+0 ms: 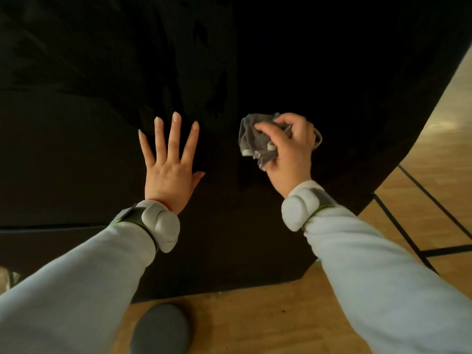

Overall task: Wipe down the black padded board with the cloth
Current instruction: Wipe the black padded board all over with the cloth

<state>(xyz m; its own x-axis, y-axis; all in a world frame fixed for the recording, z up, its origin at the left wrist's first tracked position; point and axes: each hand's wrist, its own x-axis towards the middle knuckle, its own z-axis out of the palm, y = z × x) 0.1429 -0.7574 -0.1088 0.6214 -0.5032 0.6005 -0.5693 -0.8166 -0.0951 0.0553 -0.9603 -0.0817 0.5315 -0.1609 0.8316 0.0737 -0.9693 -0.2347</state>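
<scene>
Black padded board (76,154): fills most of the view, dark and faintly creased, standing on the floor; its lower edge and right-hand corner show.
Wooden floor (281,323): pale boards, below and to the right of the board, crossed by thin black lines at right.
Sleeves (76,290): light grey, one on each forearm, reaching in from the bottom corners.
Grey rounded object (159,328): on the floor at the bottom edge; possibly a shoe toe, not certain.
Left hand (168,175): fingers straight and spread, laid flat on the board, holding nothing.
Right hand (291,149): fingers and thumb curled round the cloth, just right of the left hand.
Wrist devices (163,226): pale rounded units strapped on both wrists.
Cloth (252,139): grey, bunched into a wad in the right hand, at the board's face; contact cannot be told.
Step in hand: wiping, apparently, with the left hand steadying the board.
Next move calls for: pressing the wad flat to the padding and sweeping in overlapping strokes towards uncovered areas, bracing against the board shifting.
</scene>
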